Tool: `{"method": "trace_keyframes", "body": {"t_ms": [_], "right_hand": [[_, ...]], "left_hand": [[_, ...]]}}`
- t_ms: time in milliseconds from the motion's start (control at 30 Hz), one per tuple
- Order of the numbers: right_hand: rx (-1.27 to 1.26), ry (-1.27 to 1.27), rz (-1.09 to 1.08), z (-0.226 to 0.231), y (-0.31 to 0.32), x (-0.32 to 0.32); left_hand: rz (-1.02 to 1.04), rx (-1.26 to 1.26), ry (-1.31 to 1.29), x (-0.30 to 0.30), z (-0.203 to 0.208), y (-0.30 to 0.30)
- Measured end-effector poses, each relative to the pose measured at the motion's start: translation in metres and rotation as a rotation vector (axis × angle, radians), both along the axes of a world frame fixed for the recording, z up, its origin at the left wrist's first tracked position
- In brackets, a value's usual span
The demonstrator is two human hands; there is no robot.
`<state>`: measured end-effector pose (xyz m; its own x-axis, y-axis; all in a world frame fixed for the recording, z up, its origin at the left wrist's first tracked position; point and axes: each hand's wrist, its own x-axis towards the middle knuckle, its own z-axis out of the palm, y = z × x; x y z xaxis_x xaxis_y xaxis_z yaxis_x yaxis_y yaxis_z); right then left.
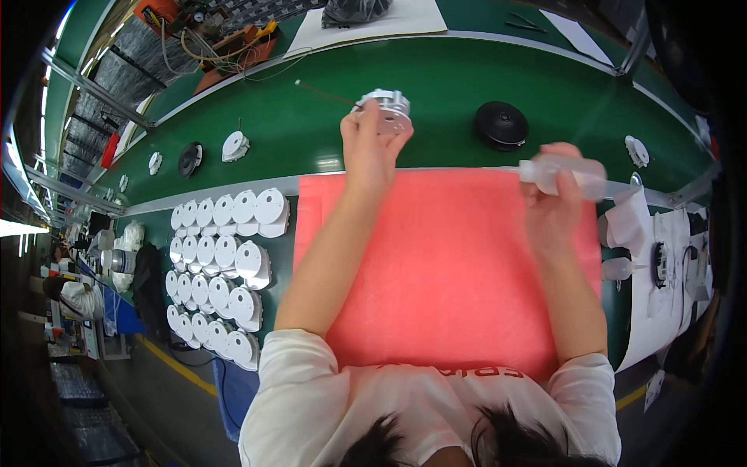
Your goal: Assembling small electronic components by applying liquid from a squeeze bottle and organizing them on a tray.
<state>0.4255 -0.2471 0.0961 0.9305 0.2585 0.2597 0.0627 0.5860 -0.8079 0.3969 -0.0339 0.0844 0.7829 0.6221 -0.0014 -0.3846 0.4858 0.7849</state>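
Over the green surface, my left hand is closed around a round white-and-silver motor-like part. A thin reddish wire with a small pale connector trails from it to the left. My right hand, a little blurred, grips a translucent plastic squeeze bottle that lies roughly level, its white tip pointing left. Both hands are held apart, beyond the far edge of a pink mat. Between them, farther off, a black round part rests on the green surface.
Several rows of white round parts stand left of the mat. Along the green strip lie a white part, a black one and another white one. At right are a white cloth and a small bottle.
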Motion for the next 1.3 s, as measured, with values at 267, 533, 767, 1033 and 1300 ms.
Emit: {"method": "trace_keyframes", "body": {"t_ms": [267, 533, 767, 1033, 1300], "right_hand": [[-0.196, -0.976, -0.018, 0.036, -0.041, -0.032], [-0.396, -1.165, -0.113, 0.040, -0.033, -0.053], [-0.462, -1.215, -0.036, 0.043, -0.035, -0.051], [-0.474, -1.206, -0.091, 0.038, -0.030, -0.054], [-0.549, -1.256, -0.066, 0.041, -0.035, -0.054]], "left_hand": [[-0.273, 0.581, -0.235, -0.058, -0.004, -0.040], [-0.310, 1.264, -0.317, -0.067, 0.001, -0.046], [-0.152, 1.341, -0.424, -0.071, 0.001, -0.055], [-0.151, 1.375, -0.415, -0.076, 0.004, -0.055], [-0.147, 1.372, -0.434, -0.076, 0.007, -0.057]]}}
